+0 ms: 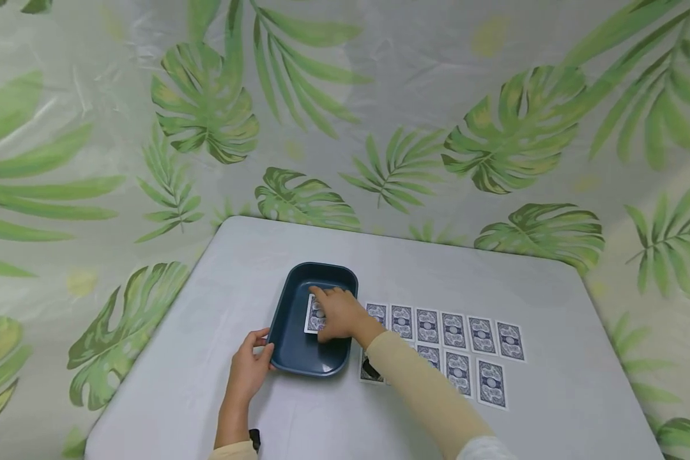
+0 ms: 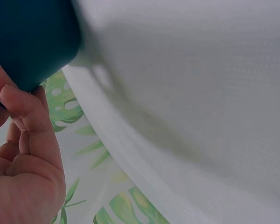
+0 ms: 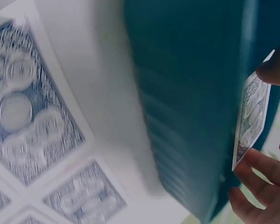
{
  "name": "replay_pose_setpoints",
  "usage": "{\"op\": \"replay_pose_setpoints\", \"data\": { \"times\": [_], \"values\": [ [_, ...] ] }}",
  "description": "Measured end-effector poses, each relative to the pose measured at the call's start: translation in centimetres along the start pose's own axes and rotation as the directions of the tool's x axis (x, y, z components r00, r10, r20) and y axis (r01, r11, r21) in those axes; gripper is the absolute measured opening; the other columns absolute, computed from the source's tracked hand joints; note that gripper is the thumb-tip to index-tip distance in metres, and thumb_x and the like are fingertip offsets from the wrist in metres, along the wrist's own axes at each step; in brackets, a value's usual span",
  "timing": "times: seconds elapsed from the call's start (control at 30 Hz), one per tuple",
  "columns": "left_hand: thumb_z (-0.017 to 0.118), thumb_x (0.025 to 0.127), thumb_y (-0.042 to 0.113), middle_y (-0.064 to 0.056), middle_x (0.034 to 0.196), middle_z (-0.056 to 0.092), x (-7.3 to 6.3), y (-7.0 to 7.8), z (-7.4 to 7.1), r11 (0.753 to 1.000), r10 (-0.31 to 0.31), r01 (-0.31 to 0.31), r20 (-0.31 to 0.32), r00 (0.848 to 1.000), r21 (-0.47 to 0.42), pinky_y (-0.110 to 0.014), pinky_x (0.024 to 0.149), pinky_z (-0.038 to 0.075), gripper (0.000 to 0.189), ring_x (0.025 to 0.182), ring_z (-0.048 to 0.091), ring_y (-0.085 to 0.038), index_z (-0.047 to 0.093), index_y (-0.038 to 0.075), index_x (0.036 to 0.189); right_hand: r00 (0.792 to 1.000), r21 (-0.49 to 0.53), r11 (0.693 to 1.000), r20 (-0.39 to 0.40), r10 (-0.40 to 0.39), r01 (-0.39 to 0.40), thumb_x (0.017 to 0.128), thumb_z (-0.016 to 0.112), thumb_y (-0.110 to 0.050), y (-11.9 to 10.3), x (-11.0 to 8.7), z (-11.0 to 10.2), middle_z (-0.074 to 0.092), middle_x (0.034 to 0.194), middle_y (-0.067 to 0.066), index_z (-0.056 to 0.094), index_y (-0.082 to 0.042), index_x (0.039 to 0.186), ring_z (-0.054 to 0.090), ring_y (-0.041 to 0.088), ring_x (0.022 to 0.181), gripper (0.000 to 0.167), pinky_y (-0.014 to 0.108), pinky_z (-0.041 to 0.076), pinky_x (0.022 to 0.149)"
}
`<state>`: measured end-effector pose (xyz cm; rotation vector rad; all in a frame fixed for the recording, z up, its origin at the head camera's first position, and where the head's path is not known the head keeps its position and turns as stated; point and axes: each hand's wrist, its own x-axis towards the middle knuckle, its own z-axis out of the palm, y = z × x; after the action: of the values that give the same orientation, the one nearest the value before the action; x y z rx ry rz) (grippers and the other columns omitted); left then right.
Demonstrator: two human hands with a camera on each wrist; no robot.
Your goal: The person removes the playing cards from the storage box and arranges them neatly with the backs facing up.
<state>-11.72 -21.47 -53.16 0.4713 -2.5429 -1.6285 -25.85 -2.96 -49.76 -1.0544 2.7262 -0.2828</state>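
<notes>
My left hand [image 1: 250, 366] grips the front-left edge of a dark blue tray [image 1: 294, 350], with thumb and fingers at its rim. In the left wrist view, the fingers [image 2: 30, 109] curl against the tray's corner [image 2: 42, 42]. Over the tray's inside, my right hand [image 1: 340, 313] holds a playing card [image 1: 315, 314] with a blue-and-white patterned back. The right wrist view shows this card [image 3: 253, 114] tilted between the thumb [image 3: 274, 69] at one end and the fingertips [image 3: 252, 161] at the other. My right hand covers part of the card in the head view.
Two rows of playing cards lie back up right of the tray, a far row [image 1: 454, 331] and a near row [image 1: 490, 383]. My right forearm [image 1: 425, 390] hides some near-row cards. A white-covered table [image 1: 178, 383] stands against a leaf-patterned curtain [image 1: 402, 96].
</notes>
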Motion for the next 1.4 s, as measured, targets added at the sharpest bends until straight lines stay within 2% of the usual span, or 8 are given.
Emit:
{"op": "replay_pose_setpoints", "data": {
  "times": [0.23, 0.4, 0.63, 0.83, 0.97, 1.2, 1.4],
  "values": [
    [0.055, 0.098, 0.004, -0.025, 0.115, 0.057, 0.0, 0.1, 0.2, 1.0, -0.005, 0.005, 0.008, 1.0, 0.0, -0.027, 0.06, 0.051, 0.035, 0.065, 0.064, -0.018, 0.051, -0.001, 0.133, 1.0, 0.038, 0.999, -0.021, 0.003, -0.002, 0.07, 0.082, -0.036, 1.1, -2.0, -2.6, 0.045, 0.147, 0.009, 0.027, -0.012, 0.154, 0.041, 0.028, 0.133, 0.103, 0.047, 0.031, 0.109],
    [0.054, 0.099, 0.004, -0.024, 0.115, 0.058, -0.1, 0.1, 0.4, 1.0, -0.009, 0.008, 0.006, 1.0, 0.009, -0.027, 0.06, 0.05, 0.035, 0.064, 0.063, -0.018, 0.051, -0.001, 0.133, 0.999, 0.06, 0.998, -0.044, 0.002, 0.0, 0.069, 0.083, -0.033, 2.3, -3.6, -3.9, 0.047, 0.145, 0.011, 0.029, -0.01, 0.153, 0.042, 0.029, 0.132, 0.103, 0.048, 0.031, 0.109],
    [0.054, 0.099, 0.005, -0.025, 0.115, 0.057, -0.3, 0.4, 0.4, 0.999, -0.016, 0.015, 0.009, 1.0, 0.028, -0.027, 0.06, 0.049, 0.036, 0.064, 0.064, -0.018, 0.05, -0.001, 0.134, 0.995, 0.084, 0.996, -0.085, 0.044, -0.037, 0.066, 0.083, -0.035, 5.0, -6.4, -4.7, 0.052, 0.139, 0.013, 0.031, -0.011, 0.152, 0.047, 0.03, 0.128, 0.103, 0.049, 0.035, 0.105],
    [0.054, 0.099, 0.005, -0.026, 0.116, 0.056, -0.3, 0.8, 0.3, 0.999, -0.022, 0.022, 0.013, 1.0, 0.037, -0.025, 0.06, 0.05, 0.037, 0.065, 0.064, -0.018, 0.05, -0.001, 0.134, 0.988, 0.1, 0.991, -0.112, 0.103, -0.092, 0.065, 0.081, -0.033, 7.7, -9.6, -5.4, 0.053, 0.136, 0.014, 0.033, -0.012, 0.152, 0.048, 0.033, 0.125, 0.101, 0.051, 0.037, 0.103],
    [0.053, 0.099, 0.006, -0.026, 0.116, 0.056, -0.2, 0.8, 0.4, 0.999, -0.026, 0.026, 0.013, 1.0, 0.044, -0.025, 0.061, 0.05, 0.037, 0.065, 0.063, -0.017, 0.049, -0.001, 0.135, 0.982, 0.126, 0.983, -0.115, 0.151, -0.137, 0.066, 0.081, -0.033, 9.8, -11.9, -5.3, 0.052, 0.136, 0.016, 0.033, -0.012, 0.152, 0.049, 0.036, 0.124, 0.101, 0.054, 0.04, 0.1],
    [0.053, 0.099, 0.006, -0.027, 0.117, 0.055, -0.4, 0.7, 0.6, 0.998, -0.034, 0.033, 0.025, 0.999, 0.054, -0.025, 0.061, 0.049, 0.037, 0.066, 0.063, -0.016, 0.048, -0.001, 0.135, 0.972, 0.146, 0.975, -0.142, 0.188, -0.167, 0.064, 0.083, -0.028, 13.3, -16.5, -3.8, 0.055, 0.132, 0.02, 0.036, -0.006, 0.149, 0.051, 0.04, 0.12, 0.099, 0.056, 0.042, 0.096],
    [0.052, 0.099, 0.006, -0.027, 0.118, 0.055, -0.6, 0.8, 0.2, 0.997, -0.033, 0.031, 0.021, 0.999, 0.067, -0.023, 0.061, 0.048, 0.038, 0.065, 0.064, -0.017, 0.047, -0.001, 0.136, 0.954, 0.169, 0.953, -0.123, 0.273, -0.251, 0.064, 0.081, -0.029, 15.5, -20.0, -2.7, 0.055, 0.131, 0.019, 0.037, -0.005, 0.149, 0.051, 0.04, 0.119, 0.099, 0.057, 0.042, 0.096]
  ]
}}
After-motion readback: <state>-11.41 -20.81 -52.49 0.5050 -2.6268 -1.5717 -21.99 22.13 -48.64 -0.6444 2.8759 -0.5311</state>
